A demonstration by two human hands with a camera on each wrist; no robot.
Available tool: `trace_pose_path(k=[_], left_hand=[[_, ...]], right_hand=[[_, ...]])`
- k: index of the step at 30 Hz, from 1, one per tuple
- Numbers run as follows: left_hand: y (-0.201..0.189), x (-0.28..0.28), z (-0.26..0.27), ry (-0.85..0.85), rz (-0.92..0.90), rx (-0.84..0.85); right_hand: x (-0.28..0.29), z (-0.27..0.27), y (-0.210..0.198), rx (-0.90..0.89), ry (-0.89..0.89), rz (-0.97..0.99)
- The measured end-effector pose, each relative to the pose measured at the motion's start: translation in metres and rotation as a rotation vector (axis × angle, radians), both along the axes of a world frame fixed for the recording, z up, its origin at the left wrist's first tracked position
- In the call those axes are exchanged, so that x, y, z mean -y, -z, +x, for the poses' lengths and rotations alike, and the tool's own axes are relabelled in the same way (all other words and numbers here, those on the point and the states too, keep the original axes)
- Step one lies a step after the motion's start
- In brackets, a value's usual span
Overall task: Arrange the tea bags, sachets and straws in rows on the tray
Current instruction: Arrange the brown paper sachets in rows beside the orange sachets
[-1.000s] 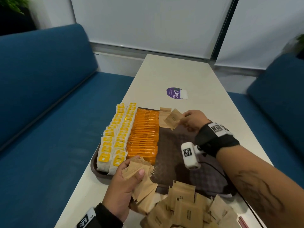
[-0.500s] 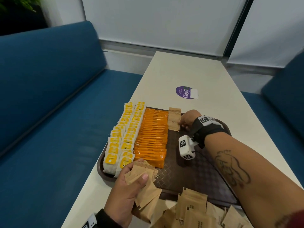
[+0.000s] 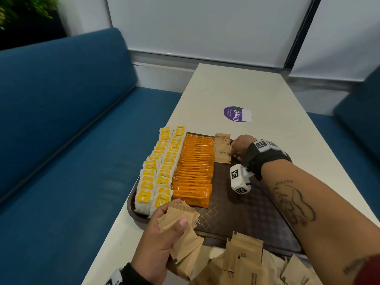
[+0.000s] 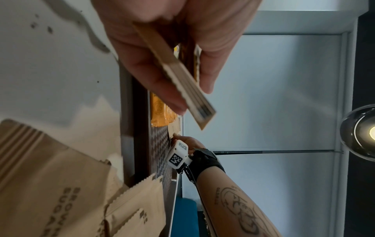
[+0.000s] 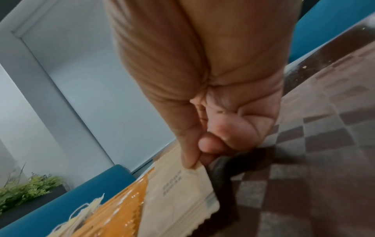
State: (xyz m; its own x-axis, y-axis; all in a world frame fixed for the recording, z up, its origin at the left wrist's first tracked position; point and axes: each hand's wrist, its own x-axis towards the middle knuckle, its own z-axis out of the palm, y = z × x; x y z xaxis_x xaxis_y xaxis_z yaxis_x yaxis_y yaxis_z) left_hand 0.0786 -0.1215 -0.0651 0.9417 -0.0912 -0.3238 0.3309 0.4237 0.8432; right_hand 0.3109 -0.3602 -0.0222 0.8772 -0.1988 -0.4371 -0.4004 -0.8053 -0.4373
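A dark brown tray (image 3: 242, 214) holds two rows of yellow-tagged tea bags (image 3: 158, 171), one row of orange sachets (image 3: 195, 171) and a short row of brown sugar sachets (image 3: 222, 148) at its far end. My right hand (image 3: 239, 149) pinches the edge of the nearest brown sachet (image 5: 182, 189) in that row, which lies down on the tray. My left hand (image 3: 164, 233) grips a fanned bunch of brown sachets (image 3: 183, 225) over the tray's near left corner. Loose brown sachets (image 3: 246, 262) lie piled in front of the tray.
The tray sits on a long cream table (image 3: 236, 89) with a purple sticker (image 3: 236, 113) beyond it. Blue sofas (image 3: 61, 130) flank the table on both sides. The right half of the tray shows bare patterned surface.
My right hand carried a brown sachet from above the tray down onto the short brown row and now pinches it there. The left hand stayed put with its bunch.
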Motion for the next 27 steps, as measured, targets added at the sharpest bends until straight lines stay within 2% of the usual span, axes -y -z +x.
trace_pose_path(k=[2, 7, 9, 13, 16, 18, 20, 22, 24, 27], left_hand=[[0.001, 0.0, 0.0, -0.018, 0.028, -0.002], [0.001, 0.002, 0.0, 0.002, -0.011, -0.013], [0.0, 0.002, 0.0, -0.01, -0.033, -0.011], [-0.005, 0.006, 0.0, -0.016, -0.052, 0.036], [-0.008, 0.012, 0.001, -0.019, -0.075, 0.059], [-0.01, 0.016, 0.001, -0.015, -0.088, 0.064], [-0.012, 0.019, 0.001, -0.008, -0.101, 0.072], [-0.014, 0.023, 0.0, 0.008, -0.103, 0.076], [-0.014, 0.024, -0.001, 0.012, -0.112, 0.058], [-0.013, 0.024, -0.004, -0.013, -0.11, 0.005]], right_hand=[[-0.003, 0.001, 0.001, 0.006, -0.018, -0.083], [-0.005, 0.01, 0.014, 0.034, 0.0, -0.089], [-0.003, 0.008, 0.015, 0.065, -0.005, -0.148], [0.003, -0.013, -0.007, 0.191, 0.01, -0.029], [-0.013, -0.064, -0.039, 0.233, -0.081, 0.265], [-0.03, -0.113, -0.061, 0.16, -0.251, 0.369], [-0.047, -0.158, -0.073, 0.052, -0.414, 0.34], [-0.061, -0.191, -0.071, 0.007, -0.491, 0.253], [-0.071, -0.213, -0.062, 0.028, -0.494, 0.17], [-0.075, -0.228, -0.048, 0.093, -0.387, 0.267]])
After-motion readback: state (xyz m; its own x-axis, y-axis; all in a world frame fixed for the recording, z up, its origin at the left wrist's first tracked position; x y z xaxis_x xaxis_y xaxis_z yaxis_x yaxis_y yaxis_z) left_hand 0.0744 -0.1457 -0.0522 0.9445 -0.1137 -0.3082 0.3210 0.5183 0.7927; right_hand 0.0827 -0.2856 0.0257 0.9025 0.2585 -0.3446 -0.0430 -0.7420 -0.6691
